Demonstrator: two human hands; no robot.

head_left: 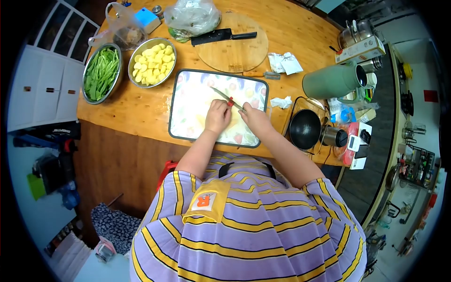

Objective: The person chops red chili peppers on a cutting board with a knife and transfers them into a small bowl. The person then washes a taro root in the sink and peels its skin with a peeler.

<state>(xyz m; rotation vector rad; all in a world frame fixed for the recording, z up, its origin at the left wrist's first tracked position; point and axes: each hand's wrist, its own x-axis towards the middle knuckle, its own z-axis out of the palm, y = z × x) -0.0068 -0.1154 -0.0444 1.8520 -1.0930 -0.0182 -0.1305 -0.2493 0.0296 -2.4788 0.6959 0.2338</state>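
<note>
Over a dark-rimmed white cutting board (192,105) with a floral print, my right hand (253,117) is closed round the handle end of a thin knife (220,92). The blade points up and to the left. Small red pieces (230,101) lie at the blade, right by the fingertips of my left hand (218,116). The fingers of my left hand are bent together, and what they hold, if anything, is hidden. Both hands are close together near the board's middle.
Bowls of green vegetables (102,75) and yellow chunks (152,63) stand at the left. Behind are a round wooden board (253,51) with a black cleaver (211,37) and a plastic bag (192,16). A green jug (331,81) and black pan (305,129) are right.
</note>
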